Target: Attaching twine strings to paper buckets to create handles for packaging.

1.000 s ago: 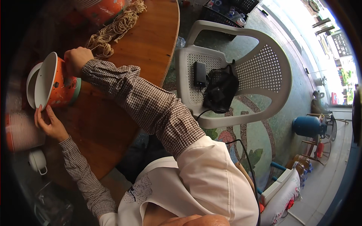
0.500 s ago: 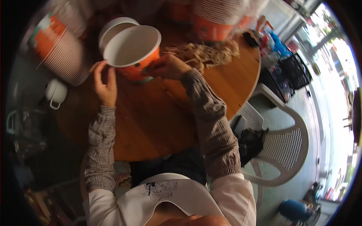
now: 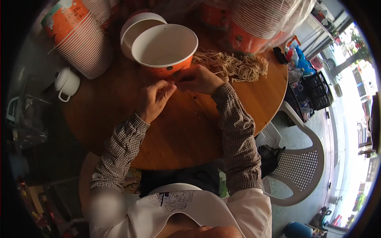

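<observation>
A paper bucket (image 3: 164, 45), orange outside and white inside, stands upright on the round wooden table (image 3: 178, 131). Just in front of it, my left hand (image 3: 155, 99) has its thumb and fingers pinched together. My right hand (image 3: 200, 79) is closed close beside it, by the bucket's lower front, its fingers in shadow. The two hands' fingertips meet or nearly meet; whatever they pinch is too small or dark to make out. Behind the bucket, to its left, a second white-lined bucket (image 3: 127, 35) is partly hidden. A tangle of tan strings (image 3: 244, 67) lies right of my right hand.
A tall leaning stack of orange buckets (image 3: 81, 45) is at the left, near a white lidded pot (image 3: 68, 83). Plastic-wrapped bucket stacks (image 3: 258, 25) crowd the far right. A white plastic chair (image 3: 303, 158) and black crate (image 3: 315, 93) stand beyond the table's right edge.
My left hand has left the bucket's left rim and moved right to meet my right hand, its fingers now pinched. The whole view has shifted a little.
</observation>
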`<action>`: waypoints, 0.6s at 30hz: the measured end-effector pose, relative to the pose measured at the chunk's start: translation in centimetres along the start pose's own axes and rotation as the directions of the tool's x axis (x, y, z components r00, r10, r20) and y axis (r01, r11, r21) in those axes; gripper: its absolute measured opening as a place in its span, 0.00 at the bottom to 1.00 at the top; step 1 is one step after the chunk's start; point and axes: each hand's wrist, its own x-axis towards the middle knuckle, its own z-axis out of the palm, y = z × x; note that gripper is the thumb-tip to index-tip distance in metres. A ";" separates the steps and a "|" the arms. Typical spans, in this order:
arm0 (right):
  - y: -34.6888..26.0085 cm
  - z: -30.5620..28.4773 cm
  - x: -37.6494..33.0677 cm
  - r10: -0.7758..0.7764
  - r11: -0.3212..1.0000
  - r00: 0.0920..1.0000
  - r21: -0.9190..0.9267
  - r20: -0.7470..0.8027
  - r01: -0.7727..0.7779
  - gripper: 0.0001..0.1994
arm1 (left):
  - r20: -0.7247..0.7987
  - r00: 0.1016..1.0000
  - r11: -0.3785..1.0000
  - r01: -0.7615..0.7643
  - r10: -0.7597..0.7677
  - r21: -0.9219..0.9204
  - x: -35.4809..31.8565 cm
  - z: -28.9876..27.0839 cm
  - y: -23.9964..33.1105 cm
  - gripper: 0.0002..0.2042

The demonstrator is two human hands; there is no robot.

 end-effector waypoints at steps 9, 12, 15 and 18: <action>1.0 1.1 1.5 0.049 0.978 0.998 -0.203 -0.028 -0.053 0.11 | 0.067 0.948 0.937 0.319 -0.312 -0.142 0.6 0.7 -0.7 0.16; 2.0 1.6 2.1 -0.032 0.959 0.994 -0.282 -0.105 0.001 0.11 | 0.038 0.944 0.940 0.330 -0.327 -0.085 0.5 -0.1 -3.4 0.15; 3.5 2.1 2.8 0.008 0.950 0.991 -0.308 -0.136 -0.050 0.13 | -0.005 0.922 0.911 0.383 -0.388 -0.151 0.4 0.7 -3.6 0.14; 2.7 2.9 3.6 0.030 0.925 0.986 -0.369 -0.164 -0.090 0.12 | 0.004 0.893 0.866 0.437 -0.450 -0.244 0.2 0.2 -2.9 0.11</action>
